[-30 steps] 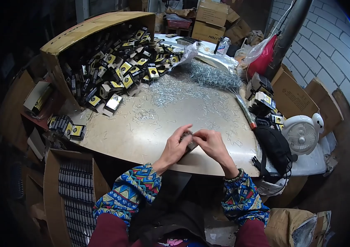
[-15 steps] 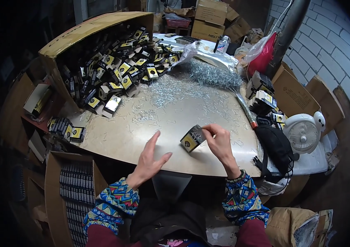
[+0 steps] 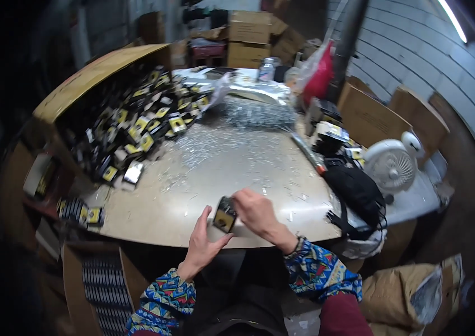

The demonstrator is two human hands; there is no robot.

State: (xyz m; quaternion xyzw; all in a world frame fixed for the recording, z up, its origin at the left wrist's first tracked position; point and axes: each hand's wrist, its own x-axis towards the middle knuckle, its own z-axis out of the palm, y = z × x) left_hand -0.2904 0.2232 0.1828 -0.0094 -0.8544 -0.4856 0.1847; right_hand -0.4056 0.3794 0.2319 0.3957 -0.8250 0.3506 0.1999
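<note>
A small black-and-yellow cardboard box [image 3: 225,219] stands tilted above the near part of the table. My right hand [image 3: 257,213] grips it by its upper right edge, fingers pinched together. Close on its left is my left hand [image 3: 203,243], thumb and fingers apart around the box's lower side; whether they touch it I cannot tell. Something silvery shows at the box's top, too blurred to make out. Thin silvery metal pieces [image 3: 204,144] lie scattered over the table [image 3: 153,221], with a dense heap of them [image 3: 260,115] farther back.
A large carton [image 3: 95,70] on its side spills many small boxes [image 3: 145,140] at the left. Packed boxes fill a carton [image 3: 72,280] at lower left. Along the right are a black bag [image 3: 355,190], a white fan [image 3: 391,165] and an orange-ended tool [image 3: 307,150].
My right hand has carried the small box leftward to beside my left hand, and the box now stands more upright. The whole view has shifted and blurred with head movement.
</note>
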